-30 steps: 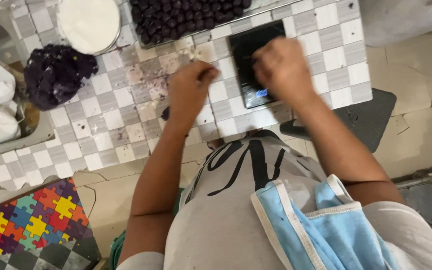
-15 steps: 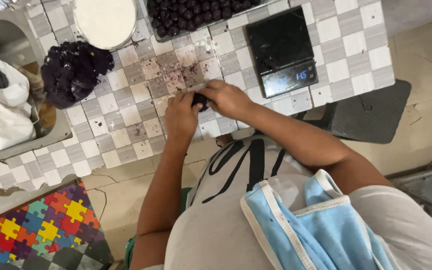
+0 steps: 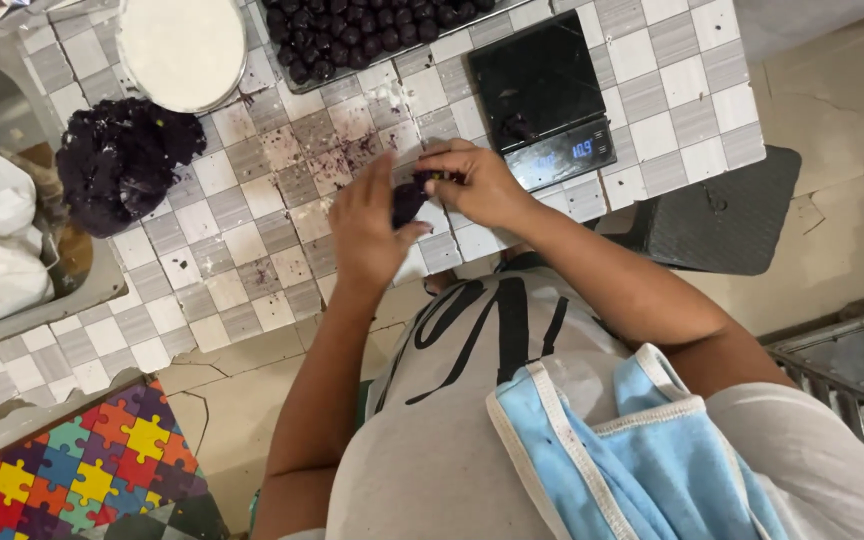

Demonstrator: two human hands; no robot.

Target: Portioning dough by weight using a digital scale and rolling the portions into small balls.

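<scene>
Both hands meet at the centre of the frame, over the near edge of the checked table (image 3: 252,250). The right hand (image 3: 477,185) has its fingers curled round a small dark lump (image 3: 409,200), pinching its right-hand end. The left hand (image 3: 367,225) lies flat and open against the lump's left side, fingers pointing up the frame, pressing rather than gripping. So the lump sits squeezed between the two, and the right hand has the real hold. Its long axis cannot be told, as too little of it shows.

Just right of the right hand lies the black scale (image 3: 542,90), its display lit and a dark bit resting on its plate. Top centre, a tray of dark balls (image 3: 372,30). To the left, a white bowl (image 3: 182,50) and a heap of dark paste (image 3: 117,165).

Against half a second ago, the hands stand a little higher on the table and closer to the scale, and the left hand, then curled over the lump, is now spread flat. A second ago the right hand rested on the scale, apart from the left.
</scene>
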